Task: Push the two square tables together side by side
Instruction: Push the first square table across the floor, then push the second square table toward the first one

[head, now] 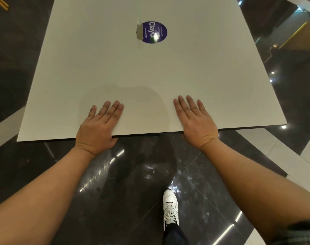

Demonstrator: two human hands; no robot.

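A white square table fills the upper half of the view, its near edge just in front of me. My left hand lies on that edge left of centre, fingers flat on the top and thumb hidden below the rim. My right hand holds the same edge right of centre in the same way. A round purple sticker with a small metal clip beside it sits near the table's middle. A pale surface shows at the top right corner; I cannot tell whether it is the second table.
The floor is glossy dark marble with pale bands at left and right. My white shoe steps forward below the table edge. A yellow-framed piece of furniture stands at the right, and yellow rods show at the top left.
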